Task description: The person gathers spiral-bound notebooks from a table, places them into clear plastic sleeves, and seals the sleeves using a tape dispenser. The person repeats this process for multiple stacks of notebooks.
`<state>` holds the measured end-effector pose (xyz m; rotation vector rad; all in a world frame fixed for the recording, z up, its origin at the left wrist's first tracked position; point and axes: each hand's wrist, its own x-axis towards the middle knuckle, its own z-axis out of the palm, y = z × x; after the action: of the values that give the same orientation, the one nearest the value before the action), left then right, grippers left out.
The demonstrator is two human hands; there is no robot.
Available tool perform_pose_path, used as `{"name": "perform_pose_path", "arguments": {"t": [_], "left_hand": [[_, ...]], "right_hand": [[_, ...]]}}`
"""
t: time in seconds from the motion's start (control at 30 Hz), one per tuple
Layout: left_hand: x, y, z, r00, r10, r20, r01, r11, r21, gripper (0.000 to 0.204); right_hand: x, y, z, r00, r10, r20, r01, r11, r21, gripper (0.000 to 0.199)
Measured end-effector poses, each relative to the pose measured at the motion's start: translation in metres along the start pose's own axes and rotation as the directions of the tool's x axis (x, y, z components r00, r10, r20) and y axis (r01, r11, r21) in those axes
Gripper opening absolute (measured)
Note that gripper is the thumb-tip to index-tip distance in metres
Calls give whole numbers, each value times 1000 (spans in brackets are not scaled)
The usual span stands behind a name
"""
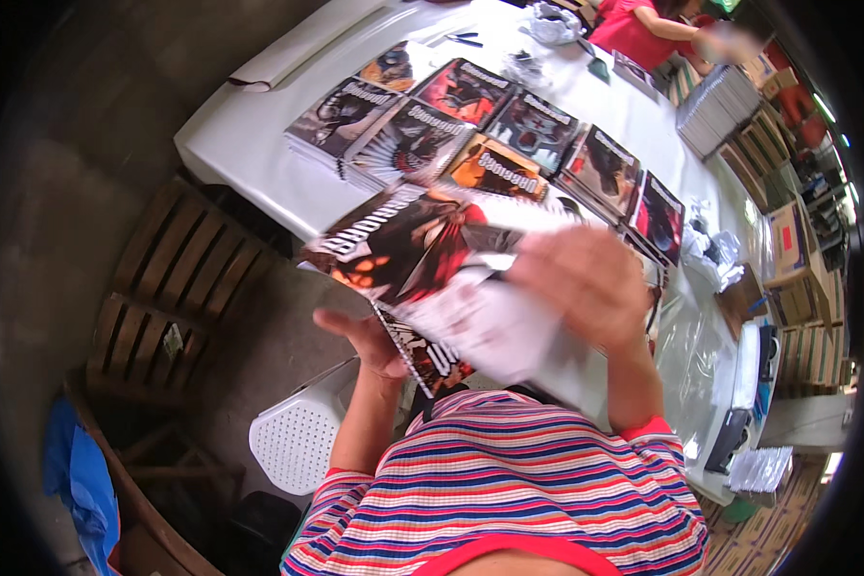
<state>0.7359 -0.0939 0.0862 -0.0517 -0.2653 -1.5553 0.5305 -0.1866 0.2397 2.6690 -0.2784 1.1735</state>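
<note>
A notebook (394, 240) with a dark red and black picture cover is up in front of me, its white part smeared by motion. Beneath it shows a spiral-bound notebook (430, 357), with coils along its left edge. My left hand (367, 338) grips that lower notebook at the coil side, thumb sticking out and fingers partly hidden under it. Across the upper notebook's right part lies my right hand (586, 283), so blurred that its fingers cannot be made out. Just beyond are stacks of picture-cover notebooks, including a grey one (411, 142) and an orange one (499, 168).
The stacks stand on a white-covered table (250, 125). A white perforated stool (298, 437) is at lower left, near a slatted wooden chair (178, 259). Plastic wrap (715, 254) and cardboard boxes (792, 250) lie right. A person in red (634, 29) works at the far end.
</note>
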Motion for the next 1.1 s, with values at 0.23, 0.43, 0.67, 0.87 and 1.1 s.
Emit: {"name": "perform_pose_path", "arguments": {"t": [0.23, 0.43, 0.67, 0.87, 1.1], "left_hand": [[-50, 28, -29, 857, 150, -492, 101, 889, 447, 57], [-88, 47, -62, 874, 156, -460, -41, 967, 250, 59], [-75, 54, -85, 908, 150, -390, -163, 987, 1, 48], [-37, 49, -86, 982, 165, -90, -180, 962, -204, 69], [-56, 62, -74, 968, 169, -185, -188, 978, -88, 91]], "right_hand": [[-21, -26, 73, 853, -247, 459, -284, 519, 806, 30], [-107, 14, 174, 775, 559, 296, -409, 800, -438, 45], [-62, 42, 91, 661, 724, 197, -545, 282, 789, 27], [41, 75, 169, 861, -123, 493, -433, 333, 838, 23], [19, 86, 285, 687, 483, 543, -488, 860, -147, 57]]}}
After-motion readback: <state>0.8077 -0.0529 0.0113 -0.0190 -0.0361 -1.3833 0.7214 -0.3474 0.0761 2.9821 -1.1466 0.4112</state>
